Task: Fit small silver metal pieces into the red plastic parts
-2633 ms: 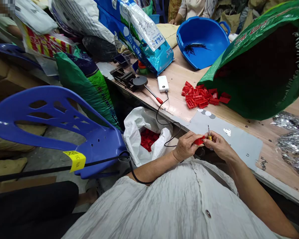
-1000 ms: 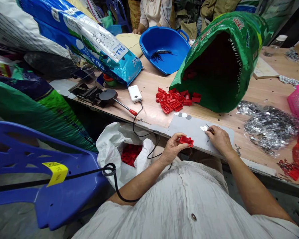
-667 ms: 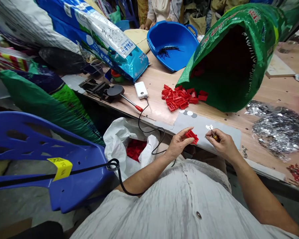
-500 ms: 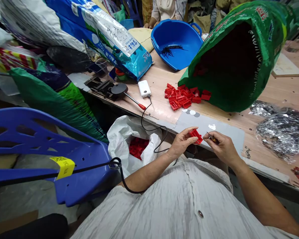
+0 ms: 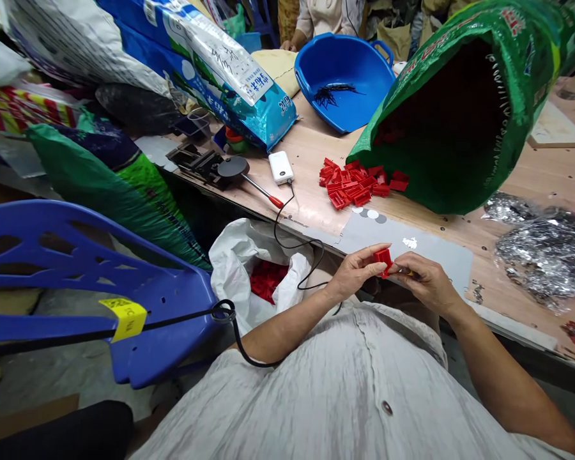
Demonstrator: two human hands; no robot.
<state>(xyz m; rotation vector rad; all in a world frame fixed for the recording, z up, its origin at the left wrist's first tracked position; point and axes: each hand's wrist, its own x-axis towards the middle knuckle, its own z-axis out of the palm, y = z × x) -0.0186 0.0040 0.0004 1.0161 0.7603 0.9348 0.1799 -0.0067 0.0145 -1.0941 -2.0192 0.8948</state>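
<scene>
Between the thumb and fingers of my left hand (image 5: 357, 273) is a small red plastic part (image 5: 383, 260), held over the table's front edge. My right hand (image 5: 422, 279) is closed on a slim pointed tool (image 5: 407, 272), mostly hidden by the fingers; its exact kind I cannot make out. The fingertips of that hand meet the right side of the red part. Just beyond both hands lies a grey sheet (image 5: 441, 255) with a few small white pieces (image 5: 410, 243) on it. A heap of similar red parts (image 5: 354, 184) lies behind the sheet.
A large green sack (image 5: 426, 191) gapes open behind the red heap. To its left stand a blue basin (image 5: 311, 70) and a white power bank (image 5: 281, 167) with a cable. Bagged metal pieces (image 5: 546, 255) lie right. A white sack (image 5: 225, 255) and blue chair (image 5: 172, 319) stand left.
The red part has been turned more upright in my left hand. My right hand has brought the tool in against it, where before there was a small gap.
</scene>
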